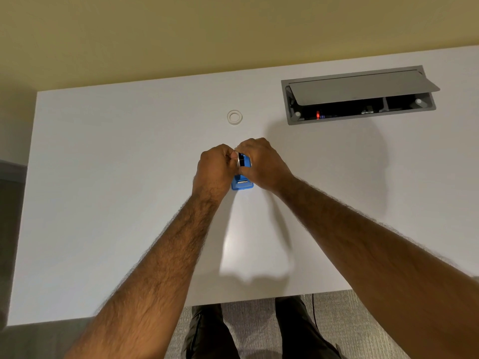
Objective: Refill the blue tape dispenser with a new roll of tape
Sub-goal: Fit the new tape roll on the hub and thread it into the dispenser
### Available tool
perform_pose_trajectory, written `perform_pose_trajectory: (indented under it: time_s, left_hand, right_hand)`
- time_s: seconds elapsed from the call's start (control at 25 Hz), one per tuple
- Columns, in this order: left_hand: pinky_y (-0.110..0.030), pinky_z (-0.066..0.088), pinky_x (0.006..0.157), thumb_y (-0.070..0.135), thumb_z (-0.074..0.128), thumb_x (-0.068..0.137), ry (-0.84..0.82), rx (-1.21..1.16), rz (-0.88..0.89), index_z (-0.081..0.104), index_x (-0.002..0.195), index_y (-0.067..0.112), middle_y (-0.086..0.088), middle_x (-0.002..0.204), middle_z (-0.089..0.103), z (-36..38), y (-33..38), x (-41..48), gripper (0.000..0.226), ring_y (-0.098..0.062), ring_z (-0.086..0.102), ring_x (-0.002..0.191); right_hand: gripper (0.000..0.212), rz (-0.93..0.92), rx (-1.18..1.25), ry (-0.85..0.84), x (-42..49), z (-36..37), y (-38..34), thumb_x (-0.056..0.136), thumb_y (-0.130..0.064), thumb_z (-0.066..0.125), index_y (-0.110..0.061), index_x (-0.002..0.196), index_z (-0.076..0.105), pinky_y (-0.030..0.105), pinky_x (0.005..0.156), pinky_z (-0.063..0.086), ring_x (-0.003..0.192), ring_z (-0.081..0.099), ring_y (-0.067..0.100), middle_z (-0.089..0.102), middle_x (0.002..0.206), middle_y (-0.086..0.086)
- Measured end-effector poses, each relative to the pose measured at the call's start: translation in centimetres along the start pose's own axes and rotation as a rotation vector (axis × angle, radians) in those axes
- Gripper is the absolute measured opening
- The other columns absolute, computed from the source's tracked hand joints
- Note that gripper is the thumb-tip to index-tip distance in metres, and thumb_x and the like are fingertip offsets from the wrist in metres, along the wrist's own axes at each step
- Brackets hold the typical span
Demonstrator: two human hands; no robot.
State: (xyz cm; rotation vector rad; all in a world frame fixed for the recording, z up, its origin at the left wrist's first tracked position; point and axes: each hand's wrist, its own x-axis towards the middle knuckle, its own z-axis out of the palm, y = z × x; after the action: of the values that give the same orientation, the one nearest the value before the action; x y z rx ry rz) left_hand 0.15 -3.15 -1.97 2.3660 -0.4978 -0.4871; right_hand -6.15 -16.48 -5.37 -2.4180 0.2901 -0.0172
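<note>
Blue tape dispenser (242,184) sits near the middle of a white table (103,203), its near end with a small metal strip pointing toward the person. Both hands close over its far part, so only that near end and a strip of the top show between them.

Left hand (213,167) comes in from the left side with its fingers curled inward; they pinch the pale edge of a roll of tape (237,159) that stands upright in the dispenser, just beside a black hub (242,159). Right hand (261,161) wraps over the far right side of the dispenser, fingers curled round the blue body and gripping it. The knuckles of the two hands nearly meet above the roll.

Farther back on the table, well apart from the hands, a white ring (234,117) lies flat – whether it carries tape or is a bare core cannot be told.

At the far right a grey cable box (291,110) is sunk into the tabletop, its lid (363,86) tilted up, with a small red light inside. Below the table edge are dark trousers (207,332) over grey carpet (254,320) – a yellowish wall (181,35) rises behind the table
</note>
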Motion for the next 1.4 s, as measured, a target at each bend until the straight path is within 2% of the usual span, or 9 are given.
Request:
perform_pose_trajectory:
  time_s: [0.08, 0.2, 0.4, 0.64, 0.8, 0.92, 1.04, 1.24, 1.4]
  left_hand:
    - [-0.035, 0.054, 0.071, 0.021, 0.056, 0.093, -0.007, -0.003, 0.001, 0.06, 0.084, 0.023, 0.009, 0.077, 0.061, -0.1, 0.1, -0.1, 0.009, -0.011, 0.06, 0.07]
    - [-0.037, 0.056, 0.072, 0.015, 0.056, 0.091, -0.005, -0.042, -0.006, 0.058, 0.098, 0.02, 0.003, 0.082, 0.066, -0.1, 0.4, -0.7, 0.009, -0.019, 0.066, 0.078]
    - [-0.04, 0.056, 0.076, 0.012, 0.052, 0.091, -0.007, 0.011, -0.016, 0.064, 0.09, 0.017, 0.007, 0.08, 0.062, 0.0, 0.6, -0.3, 0.013, -0.018, 0.063, 0.076]
    - [-0.029, 0.05, 0.067, 0.009, 0.046, 0.09, -0.003, 0.024, -0.033, 0.061, 0.081, 0.022, 0.009, 0.076, 0.06, 0.0, 0.8, -0.3, 0.022, -0.01, 0.056, 0.068]
    - [-0.023, 0.044, 0.06, 0.011, 0.047, 0.09, -0.001, 0.025, -0.068, 0.066, 0.083, 0.019, 0.008, 0.079, 0.063, -0.1, 1.1, -0.4, 0.022, -0.007, 0.055, 0.067]
    - [-0.029, 0.049, 0.062, 0.017, 0.049, 0.091, 0.022, 0.042, -0.097, 0.068, 0.085, 0.015, 0.003, 0.081, 0.067, 0.1, 1.5, -0.5, 0.021, -0.014, 0.06, 0.069]
    - [-0.033, 0.05, 0.065, 0.014, 0.047, 0.091, 0.021, 0.067, -0.098, 0.067, 0.086, 0.009, -0.006, 0.083, 0.069, 0.1, 1.9, -0.7, 0.021, -0.021, 0.062, 0.072]
    - [-0.033, 0.046, 0.064, 0.01, 0.05, 0.09, -0.01, 0.102, -0.084, 0.066, 0.088, 0.005, -0.011, 0.085, 0.069, 0.1, 1.8, -0.6, 0.017, -0.021, 0.058, 0.073]
    - [-0.037, 0.049, 0.071, 0.01, 0.051, 0.092, -0.031, 0.128, -0.053, 0.065, 0.093, 0.003, -0.013, 0.089, 0.069, 0.1, 1.8, -0.4, 0.016, -0.026, 0.062, 0.079]
  right_hand:
    - [0.036, -0.006, -0.001, 0.001, 0.0, 0.0, -0.1, 0.078, -0.031, 0.073, -0.011, 0.107, 0.066, 0.038, 0.088, 0.05, 0.101, 0.056, 0.022, 0.067, 0.107, 0.005]
    - [0.038, -0.015, -0.028, 0.007, 0.0, 0.1, 0.0, 0.08, -0.033, 0.074, -0.008, 0.107, 0.065, 0.037, 0.087, 0.051, 0.099, 0.058, 0.023, 0.068, 0.105, 0.007]
    - [0.04, -0.018, -0.019, 0.014, 0.0, 0.4, 0.3, 0.079, -0.035, 0.073, -0.01, 0.11, 0.065, 0.04, 0.088, 0.051, 0.101, 0.058, 0.023, 0.068, 0.109, 0.005]
    - [0.039, -0.021, -0.004, 0.023, 0.1, 0.6, 0.5, 0.077, -0.035, 0.072, -0.01, 0.105, 0.065, 0.043, 0.085, 0.052, 0.096, 0.059, 0.023, 0.068, 0.103, 0.004]
    - [0.04, -0.015, -0.004, 0.02, 0.2, 0.8, 0.7, 0.076, -0.037, 0.071, -0.011, 0.106, 0.065, 0.044, 0.086, 0.051, 0.097, 0.06, 0.024, 0.068, 0.104, 0.004]
    - [0.038, -0.014, -0.007, 0.024, 0.2, 0.8, 0.6, 0.078, -0.035, 0.07, -0.01, 0.107, 0.065, 0.043, 0.087, 0.052, 0.098, 0.059, 0.023, 0.069, 0.106, 0.004]
    - [0.035, -0.014, -0.002, 0.023, 0.3, 0.9, 0.7, 0.078, -0.033, 0.068, -0.011, 0.105, 0.065, 0.044, 0.085, 0.052, 0.097, 0.059, 0.023, 0.069, 0.105, 0.003]
    - [0.033, -0.017, -0.005, 0.034, 0.3, 0.7, 0.7, 0.077, -0.028, 0.07, -0.01, 0.104, 0.066, 0.043, 0.085, 0.052, 0.099, 0.058, 0.024, 0.069, 0.105, 0.004]
    - [0.03, -0.027, -0.004, 0.042, 0.2, 0.7, 0.6, 0.078, -0.024, 0.071, -0.009, 0.103, 0.066, 0.044, 0.084, 0.053, 0.098, 0.058, 0.024, 0.069, 0.104, 0.005]
